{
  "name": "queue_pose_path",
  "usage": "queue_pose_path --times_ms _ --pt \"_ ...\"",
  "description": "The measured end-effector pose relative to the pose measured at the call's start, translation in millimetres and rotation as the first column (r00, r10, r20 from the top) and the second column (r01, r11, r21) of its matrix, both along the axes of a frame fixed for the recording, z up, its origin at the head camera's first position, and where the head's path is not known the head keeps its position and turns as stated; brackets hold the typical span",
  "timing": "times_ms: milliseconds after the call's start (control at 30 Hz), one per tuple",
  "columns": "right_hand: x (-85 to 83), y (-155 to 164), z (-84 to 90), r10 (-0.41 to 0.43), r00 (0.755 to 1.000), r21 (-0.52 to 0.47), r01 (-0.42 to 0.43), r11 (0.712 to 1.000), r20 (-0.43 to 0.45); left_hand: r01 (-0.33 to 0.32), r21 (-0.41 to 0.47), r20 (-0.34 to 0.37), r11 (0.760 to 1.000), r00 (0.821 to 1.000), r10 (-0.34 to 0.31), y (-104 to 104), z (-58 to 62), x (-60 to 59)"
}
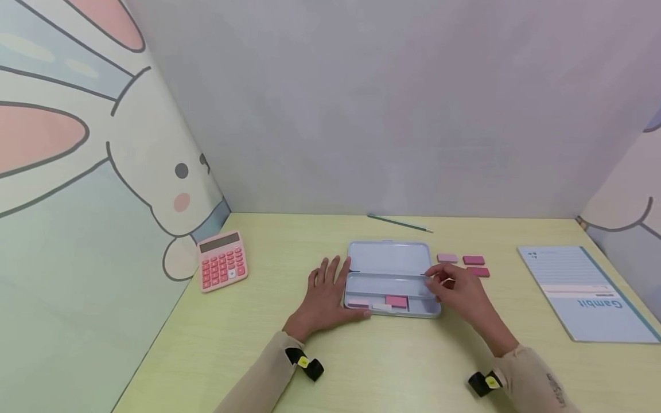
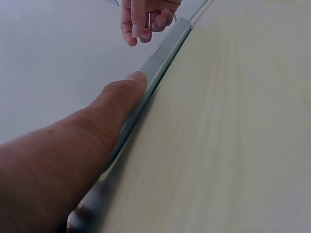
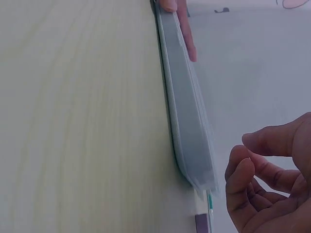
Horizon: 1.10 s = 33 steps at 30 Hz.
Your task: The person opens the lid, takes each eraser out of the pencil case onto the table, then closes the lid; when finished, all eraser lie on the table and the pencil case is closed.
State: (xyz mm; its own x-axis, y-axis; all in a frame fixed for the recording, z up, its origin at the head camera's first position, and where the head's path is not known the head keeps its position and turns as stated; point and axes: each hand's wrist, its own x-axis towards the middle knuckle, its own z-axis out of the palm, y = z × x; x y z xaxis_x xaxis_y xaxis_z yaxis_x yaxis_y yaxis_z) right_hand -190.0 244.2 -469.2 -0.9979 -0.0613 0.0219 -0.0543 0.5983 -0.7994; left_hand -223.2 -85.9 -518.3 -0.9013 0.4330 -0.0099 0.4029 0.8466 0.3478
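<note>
A pale blue pencil case lies unfolded on the table, its lid laid back. A bright pink eraser-like block and two paler pieces sit in its front compartment. My left hand rests at the case's left side with fingers spread, and the thumb touches the front edge. Over the case's right end is my right hand, fingers loosely bent. In the right wrist view nothing shows between its thumb and fingertips. Just beyond it lie a pale pink block and two darker pink blocks.
A pink calculator lies at the left. Behind the case is a thin dark green pencil. A notebook marked Gambit lies at the right. The grey wall rises at the table's back edge.
</note>
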Motion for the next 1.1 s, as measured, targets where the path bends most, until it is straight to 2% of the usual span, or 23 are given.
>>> queue_pose_path --times_ms 167,400,600,900,1100 --pt "-0.5 -19.6 0.3 0.048 0.999 0.004 -0.048 0.999 -0.023 -0.002 -0.003 -0.002 1.000 1.000 0.002 0.6 2.3 0.6" --pt "-3.3 -47.8 -0.7 0.118 0.993 0.023 -0.118 0.993 0.005 -0.015 -0.040 -0.012 0.999 1.000 0.015 0.9 2.1 0.7" --pt "-2.5 -66.6 -6.0 0.210 0.978 0.011 -0.210 0.978 0.001 -0.011 -0.024 -0.013 1.000 1.000 0.011 1.2 1.6 0.3" --pt "-4.8 -88.0 -9.1 0.326 0.942 0.041 -0.323 0.945 -0.081 -0.005 -0.050 -0.031 0.999 1.000 0.003 0.7 -1.4 -1.1" --pt "-6.0 -97.9 -11.3 0.361 0.929 0.044 -0.359 0.932 -0.076 -0.007 -0.049 -0.040 0.999 0.999 0.005 1.0 -1.3 -0.9"
